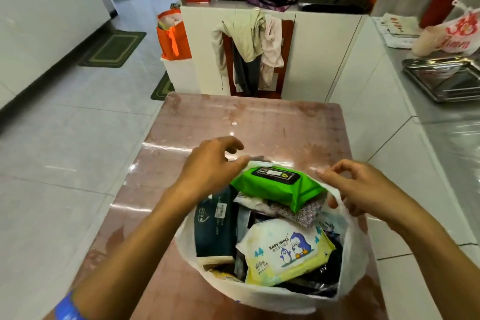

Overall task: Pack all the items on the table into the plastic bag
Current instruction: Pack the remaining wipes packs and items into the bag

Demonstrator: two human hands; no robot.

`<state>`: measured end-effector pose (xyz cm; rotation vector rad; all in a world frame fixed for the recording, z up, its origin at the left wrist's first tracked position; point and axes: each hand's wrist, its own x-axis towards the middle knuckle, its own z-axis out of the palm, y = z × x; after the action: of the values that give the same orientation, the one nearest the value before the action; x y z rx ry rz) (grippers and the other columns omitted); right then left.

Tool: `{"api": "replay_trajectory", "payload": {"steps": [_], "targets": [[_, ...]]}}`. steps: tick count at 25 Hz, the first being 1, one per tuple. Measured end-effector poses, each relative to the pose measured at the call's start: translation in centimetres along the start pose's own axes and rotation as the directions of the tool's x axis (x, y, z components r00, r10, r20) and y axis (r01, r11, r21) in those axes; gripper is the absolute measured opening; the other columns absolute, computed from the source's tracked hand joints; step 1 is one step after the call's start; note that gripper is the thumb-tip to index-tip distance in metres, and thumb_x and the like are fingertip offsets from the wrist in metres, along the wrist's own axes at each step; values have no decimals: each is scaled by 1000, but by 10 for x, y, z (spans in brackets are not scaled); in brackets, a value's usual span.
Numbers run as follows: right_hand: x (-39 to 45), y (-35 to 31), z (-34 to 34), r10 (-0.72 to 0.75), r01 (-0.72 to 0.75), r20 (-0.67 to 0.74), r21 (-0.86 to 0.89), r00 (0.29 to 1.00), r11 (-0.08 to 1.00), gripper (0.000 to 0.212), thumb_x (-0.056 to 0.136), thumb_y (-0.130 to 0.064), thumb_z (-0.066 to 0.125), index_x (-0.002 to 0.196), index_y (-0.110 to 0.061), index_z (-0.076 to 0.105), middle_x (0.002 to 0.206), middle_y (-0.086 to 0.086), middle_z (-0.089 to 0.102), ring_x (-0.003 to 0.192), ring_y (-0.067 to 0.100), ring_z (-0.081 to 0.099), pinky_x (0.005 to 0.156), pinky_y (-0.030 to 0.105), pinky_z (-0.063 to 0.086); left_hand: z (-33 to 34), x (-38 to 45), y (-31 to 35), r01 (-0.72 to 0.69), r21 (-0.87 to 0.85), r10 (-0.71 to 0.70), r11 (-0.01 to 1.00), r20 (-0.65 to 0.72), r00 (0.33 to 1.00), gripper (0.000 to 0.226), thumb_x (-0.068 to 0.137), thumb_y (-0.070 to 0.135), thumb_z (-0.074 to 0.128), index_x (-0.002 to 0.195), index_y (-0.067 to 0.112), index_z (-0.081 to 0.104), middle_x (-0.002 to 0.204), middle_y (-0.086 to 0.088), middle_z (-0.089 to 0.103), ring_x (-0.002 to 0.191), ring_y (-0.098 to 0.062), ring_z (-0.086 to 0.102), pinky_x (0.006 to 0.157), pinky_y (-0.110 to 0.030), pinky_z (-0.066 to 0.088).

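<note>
From the head camera, a white plastic bag [355, 262] stands open on the near part of a pink glossy table [259, 125], packed full. On top at the far side lies a green wipes pack [275, 186] with a black lid; nearer sits a yellow-and-white baby wipes pack [283, 249] printed with penguins, and a dark teal pack [215, 223] stands upright along the bag's left wall. The left hand [210, 163] pinches the bag's far rim between thumb and forefinger, its other fingers curled loosely above. The right hand [361, 189] grips the bag's right rim, thumb hooked over the edge and fingers bent. Beyond the table stands a chair draped with clothes [249, 41].
</note>
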<state>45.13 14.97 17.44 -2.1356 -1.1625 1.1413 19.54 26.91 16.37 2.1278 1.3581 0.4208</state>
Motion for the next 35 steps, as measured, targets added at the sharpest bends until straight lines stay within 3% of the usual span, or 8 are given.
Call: {"api": "replay_trajectory", "payload": {"steps": [4,8,11,16,18,23,31,35], "targets": [[30,-18,-3,31,-26,96,-50,995,998,46,82,-66,58,100,-24,62,70,7,75,57,19,70,52,29,53,-2,59,-39,108,-16,-108,994,12,994,28,90,39,64,111,21,68,108,-2,71,89,-14,64,76,-31,51],[37,-12,5,52,-121,295,223,954,967,47,73,-68,66,102,-32,69,91,9,77,79,29,74,71,40,59,45,128,-75,101,269,-185,958,312,932,36,87,31,65,123,25,62,125,-3,65,102,-23,62,86,-36,51],[35,8,14,17,-176,336,448,942,877,48,70,-60,70,109,-31,69,107,8,73,91,30,72,76,38,59,88,160,-81,10,362,-257,932,640,724,46,91,27,57,136,29,54,132,1,57,111,-26,55,91,-39,48],[38,35,16,-14,-333,377,833,926,441,66,58,-39,87,117,-16,67,110,21,66,76,31,65,59,36,55,129,157,-78,610,-158,-117,777,915,387,32,86,54,63,100,29,78,106,3,76,94,-15,72,77,-28,59],[36,36,15,-5,-306,329,883,944,356,67,54,-34,88,114,-12,69,107,21,65,69,27,60,49,34,50,142,157,-78,557,-160,-114,815,898,426,34,91,43,59,113,23,74,117,-5,72,98,-18,69,84,-30,58],[30,42,13,-24,-235,257,913,966,333,62,52,-37,87,106,-11,71,104,17,66,65,25,59,44,32,46,159,184,-88,44,342,-212,939,473,855,48,84,30,70,129,16,60,133,-10,60,118,-30,57,97,-39,48],[54,65,10,-71,-327,353,914,933,240,53,65,-40,80,108,-10,70,101,18,66,65,31,61,46,35,45,185,224,-126,-272,381,34,884,528,848,69,83,33,70,145,21,41,145,-11,44,127,-36,46,93,-45,48],[61,73,12,-43,-371,371,929,928,11,50,103,-35,28,135,0,46,132,28,49,104,45,54,79,47,39,209,241,-145,-326,486,37,811,513,857,93,78,53,71,153,28,21,157,-7,31,131,-36,37,97,-48,40]]}}
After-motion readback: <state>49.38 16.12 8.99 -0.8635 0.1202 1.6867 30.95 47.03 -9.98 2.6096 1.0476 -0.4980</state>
